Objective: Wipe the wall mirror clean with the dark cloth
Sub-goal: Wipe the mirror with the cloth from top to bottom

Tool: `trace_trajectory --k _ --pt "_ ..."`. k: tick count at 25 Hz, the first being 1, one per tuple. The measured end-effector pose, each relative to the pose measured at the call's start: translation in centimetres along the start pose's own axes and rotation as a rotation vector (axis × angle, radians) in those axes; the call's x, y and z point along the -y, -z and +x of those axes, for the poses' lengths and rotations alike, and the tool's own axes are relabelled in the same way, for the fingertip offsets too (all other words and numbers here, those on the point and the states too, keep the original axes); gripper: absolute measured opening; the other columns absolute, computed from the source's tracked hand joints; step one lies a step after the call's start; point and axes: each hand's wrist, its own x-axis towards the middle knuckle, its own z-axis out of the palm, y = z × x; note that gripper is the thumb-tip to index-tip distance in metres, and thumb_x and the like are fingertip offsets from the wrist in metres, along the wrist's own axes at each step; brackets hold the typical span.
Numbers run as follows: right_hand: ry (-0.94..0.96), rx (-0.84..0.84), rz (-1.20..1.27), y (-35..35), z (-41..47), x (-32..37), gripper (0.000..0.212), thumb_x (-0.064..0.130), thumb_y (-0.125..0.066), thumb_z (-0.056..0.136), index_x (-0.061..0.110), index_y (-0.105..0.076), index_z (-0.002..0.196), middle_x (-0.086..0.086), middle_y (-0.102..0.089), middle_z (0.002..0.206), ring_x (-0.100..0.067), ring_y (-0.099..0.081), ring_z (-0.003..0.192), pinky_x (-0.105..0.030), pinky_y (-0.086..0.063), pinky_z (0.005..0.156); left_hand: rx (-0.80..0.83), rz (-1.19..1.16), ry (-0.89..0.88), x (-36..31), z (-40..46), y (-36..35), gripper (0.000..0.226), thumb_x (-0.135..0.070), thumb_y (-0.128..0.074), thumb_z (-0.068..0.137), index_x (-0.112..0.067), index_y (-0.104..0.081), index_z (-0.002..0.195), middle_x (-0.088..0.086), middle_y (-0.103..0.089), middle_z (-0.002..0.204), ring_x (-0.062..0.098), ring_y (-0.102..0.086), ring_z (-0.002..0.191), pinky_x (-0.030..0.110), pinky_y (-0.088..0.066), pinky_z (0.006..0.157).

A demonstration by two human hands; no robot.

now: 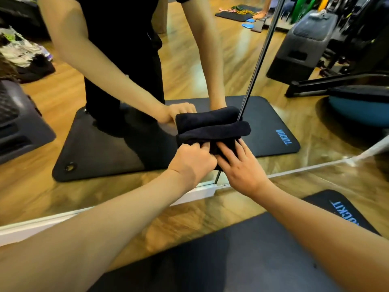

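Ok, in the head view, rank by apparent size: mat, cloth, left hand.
1. Mat, by far the largest, though nearest the camera.
2. Cloth.
3. Left hand, close to the cloth in size, so that pair is unsure.

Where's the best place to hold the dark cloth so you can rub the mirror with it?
Probably the near folded edge of the dark cloth, coming from below. It is bunched thick there and faces the person, while its flat side lies against the mirror. The left hand already pinches that edge; the right hand presses beside it.

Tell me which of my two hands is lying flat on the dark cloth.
The right hand: its fingers are spread straight over the dark cloth against the mirror. The left hand curls its fingers into the cloth's lower edge instead.
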Motion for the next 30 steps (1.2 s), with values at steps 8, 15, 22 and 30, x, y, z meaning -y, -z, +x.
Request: trace_trajectory --k 8,15,22,30 --pt "-0.147 0.392 0.180 -5.3 -3.6 4.9 0.047 0.036 -0.031 0.098 0.017 -0.033 0.141 -0.016 -0.048 0.148 -0.047 -0.047 0.129 -0.055 -0.031 0.102 -0.050 0.011 0.005 -2.7 -1.8 -6.3 0.027 -0.020 -0.087 0.058 -0.019 -0.082 0.084 0.009 -0.075 0.099 0.038 -0.071 0.078 0.050 -0.059 0.086" --pt "-0.067 0.388 0.250 -6.7 -5.7 6.5 0.042 0.029 -0.042 0.097 0.020 -0.040 0.139 -0.016 -0.046 0.150 -0.048 -0.047 0.124 -0.051 -0.042 0.097 0.107 -0.009 0.032 -6.0 -5.4 -11.2 0.031 -0.016 -0.073 0.081 -0.015 -0.078 0.111 0.014 -0.066 0.127 0.039 -0.069 0.101 0.055 -0.048 0.104" --pt "-0.084 0.279 0.364 -7.0 -5.6 7.9 0.038 0.017 -0.080 0.076 0.019 -0.070 0.113 -0.017 -0.050 0.136 -0.039 -0.041 0.108 -0.048 -0.059 0.069 0.175 -0.064 0.010 -6.5 -6.8 -12.6 0.032 -0.019 -0.072 0.086 -0.013 -0.075 0.118 0.020 -0.061 0.136 0.039 -0.069 0.100 0.054 -0.047 0.105" --pt "-0.133 0.287 0.402 -9.7 -6.3 11.2 0.040 0.007 -0.086 0.071 0.019 -0.074 0.107 -0.013 -0.046 0.129 -0.045 -0.041 0.112 -0.051 -0.060 0.063 0.222 -0.011 -0.008 -7.2 -8.9 -14.9 0.035 -0.016 -0.065 0.093 -0.011 -0.069 0.127 0.019 -0.058 0.139 0.040 -0.063 0.111 0.056 -0.038 0.113"
